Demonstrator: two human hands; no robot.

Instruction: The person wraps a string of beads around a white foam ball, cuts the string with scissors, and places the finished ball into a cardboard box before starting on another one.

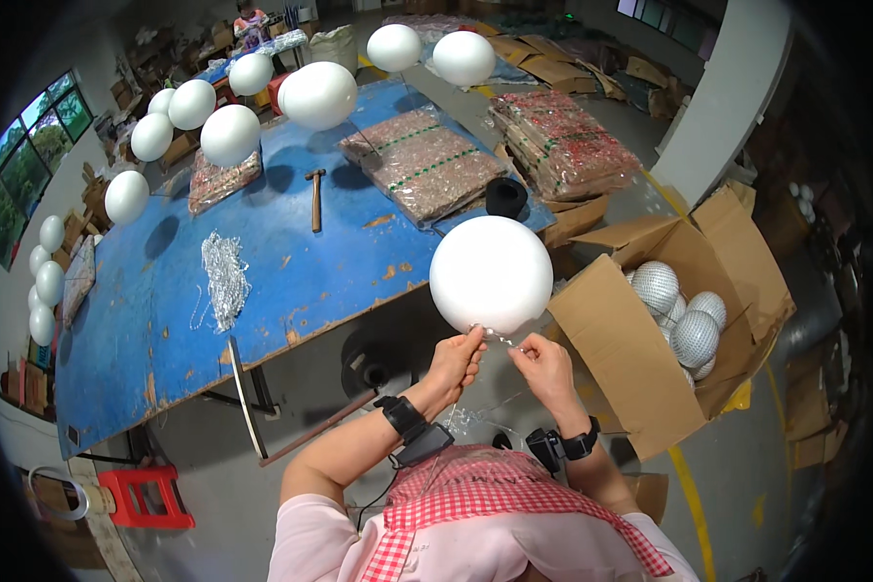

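A large smooth white ball [491, 274] is in front of me, just past the table's near edge. At its lower rim my left hand [456, 363] is closed in a pinch, with thumb and index finger against the end of a thin silvery strand [499, 339]. This strand spans the short gap to my right hand [545, 369], whose thumb and fingertips pinch its other side. What the rest of my left fingers wrap round is hidden. A bundle of silver strands [226, 279] lies on the blue table [291, 257] to the left.
More white balls [231, 136] stand along the table's far and left sides. A hammer [316, 200], a black roll [505, 197] and plastic-wrapped packs [422, 165] lie on it. An open carton [630, 369] of silver mirrored balls [695, 338] is at right, a red stool [147, 497] lower left.
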